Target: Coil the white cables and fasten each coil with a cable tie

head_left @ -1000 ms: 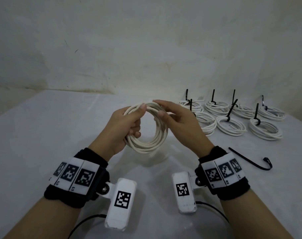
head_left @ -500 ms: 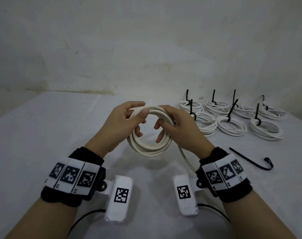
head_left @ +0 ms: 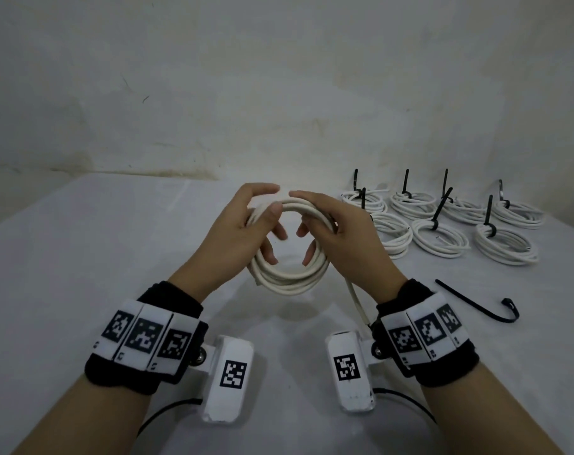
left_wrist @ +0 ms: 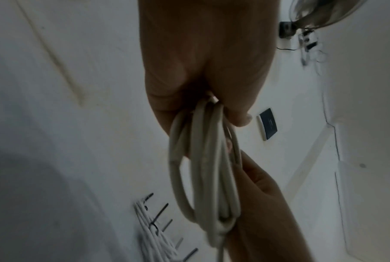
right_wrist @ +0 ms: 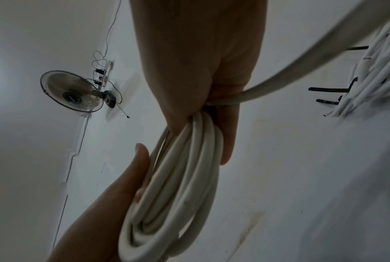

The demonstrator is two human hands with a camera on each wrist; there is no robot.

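Note:
A white cable coil (head_left: 288, 280) hangs in the air above the table's middle, held upright between both hands. My left hand (head_left: 243, 231) grips its left side, thumb across the top strands (left_wrist: 203, 159). My right hand (head_left: 338, 231) grips the right side, fingers curled through the ring (right_wrist: 184, 177). A loose tail (head_left: 356, 298) of the cable runs down from the right hand toward my right wrist. One loose black cable tie (head_left: 476, 302) lies on the table to the right of my right wrist.
Several finished white coils (head_left: 439, 234), each with a black tie sticking up, lie in two rows at the back right of the white table (head_left: 82, 257). A pale wall stands behind. A wall fan (right_wrist: 71, 91) shows in the right wrist view.
Both hands turned the coil and shifted their grip. The right hand went from touching the top with straight fingers to curling round the right side, and a loose tail now hangs below it.

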